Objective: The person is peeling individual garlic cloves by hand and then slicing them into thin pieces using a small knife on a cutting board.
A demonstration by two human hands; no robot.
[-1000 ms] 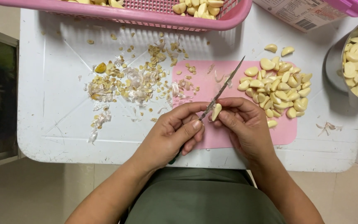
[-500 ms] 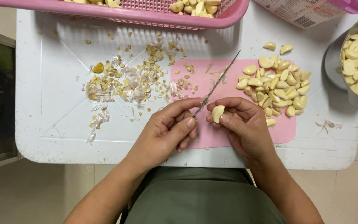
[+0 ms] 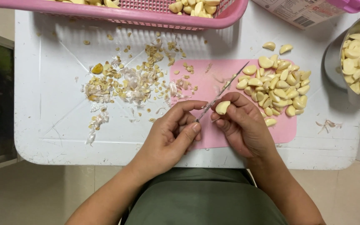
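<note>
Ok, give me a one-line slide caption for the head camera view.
Left hand holds a knife beside a peeled garlic clove in the right hand, over a pink cutting board.

On the table [image 3: 55, 137]: cutting board [image 3: 286, 131] at right, peel scraps [image 3: 126, 83] to its left, basket [image 3: 146, 16] behind both. On the board: clove pile [image 3: 278, 87]. Right of it: bowl [image 3: 334, 62] with cloves. Over the board's near-left part: left hand [image 3: 169, 139] with knife [image 3: 223, 91], right hand [image 3: 242, 123] with clove [image 3: 222, 107].

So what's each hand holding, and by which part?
The left hand grips a knife by its handle, hidden in the fist; the right hand pinches a garlic clove at its lower end.
</note>
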